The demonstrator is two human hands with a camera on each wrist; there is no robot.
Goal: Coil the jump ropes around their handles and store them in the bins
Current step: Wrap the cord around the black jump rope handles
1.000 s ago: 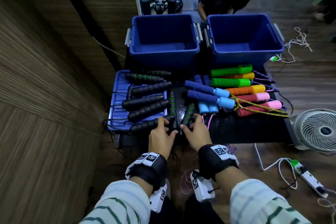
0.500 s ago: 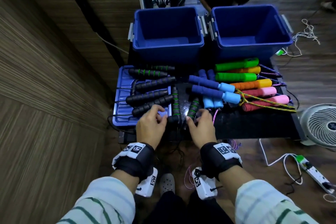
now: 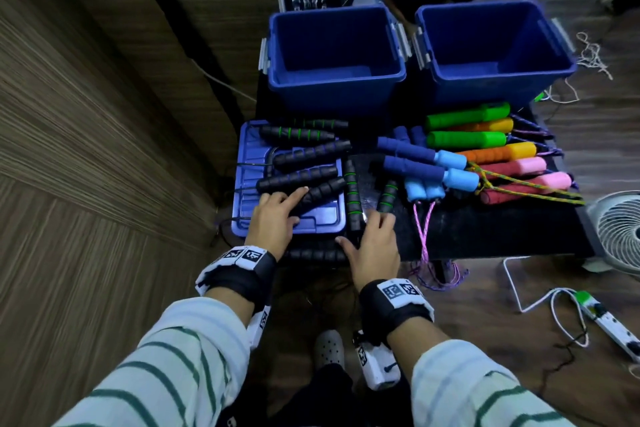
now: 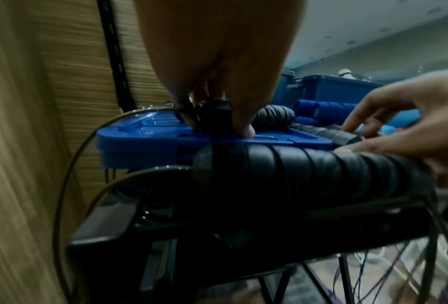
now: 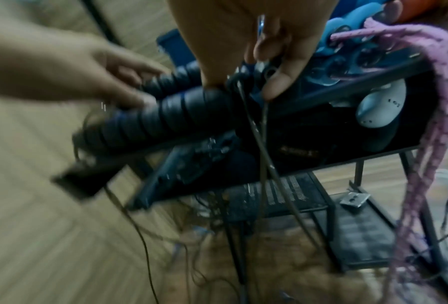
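Fingers touch a black handle on a blue lid.

a white fan stands on the wood floor at the right — near it a white power strip with its cable; a grey clog shows below.

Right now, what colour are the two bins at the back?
Both bins are dark blue, shown best in the head view.

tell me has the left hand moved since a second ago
Yes. The left hand has gone left and forward, from the table's front edge onto the blue lid, among the black handles there.
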